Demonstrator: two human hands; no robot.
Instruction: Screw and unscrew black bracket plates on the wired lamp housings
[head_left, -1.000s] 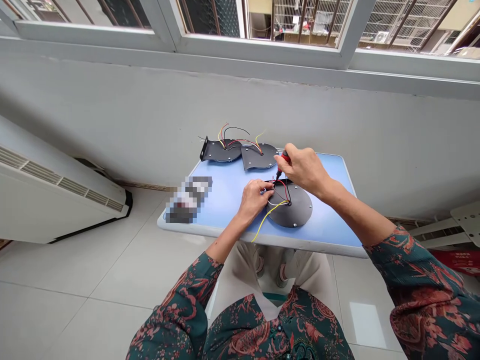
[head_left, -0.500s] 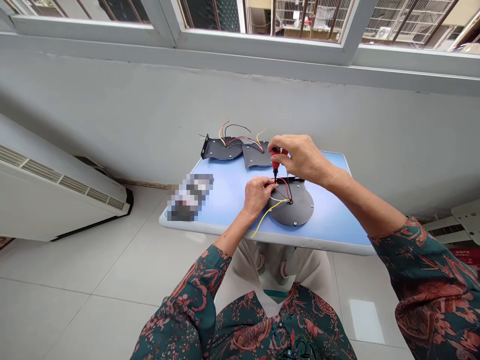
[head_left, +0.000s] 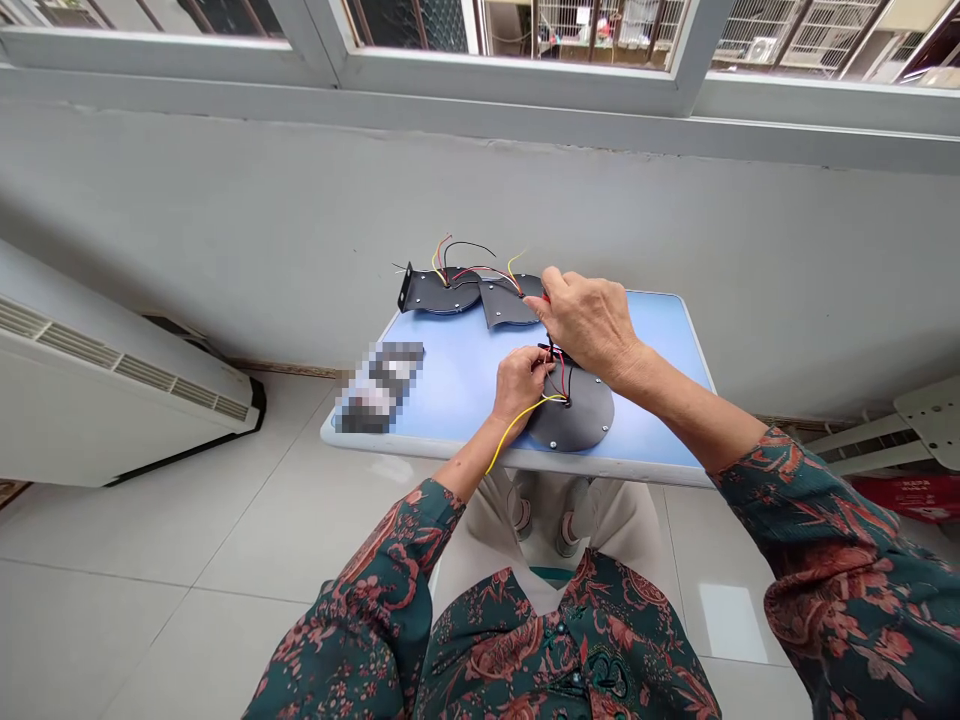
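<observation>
My right hand (head_left: 589,315) is wrapped round a red-handled screwdriver (head_left: 547,297), mostly hidden by the fingers, its dark shaft pointing down at the bracket edge of a round black plate (head_left: 577,418). At that same edge my left hand (head_left: 519,382) is closed, thumb and fingers pinched by the screwdriver's tip; what they pinch is too small to make out. Red, black, white and yellow wires rise from the plate's centre, and the yellow wire (head_left: 511,428) runs over my left wrist.
Two more black plates with wires, one at the back left (head_left: 442,292) and one beside it (head_left: 501,302), lie on the blue table (head_left: 457,365). A blurred-out item (head_left: 382,385) is at the table's left. A wall and window stand behind.
The front plate has turned and shifted slightly left, its yellow wire now over my left wrist. My right hand has rotated round the screwdriver, covering more of the red handle.
</observation>
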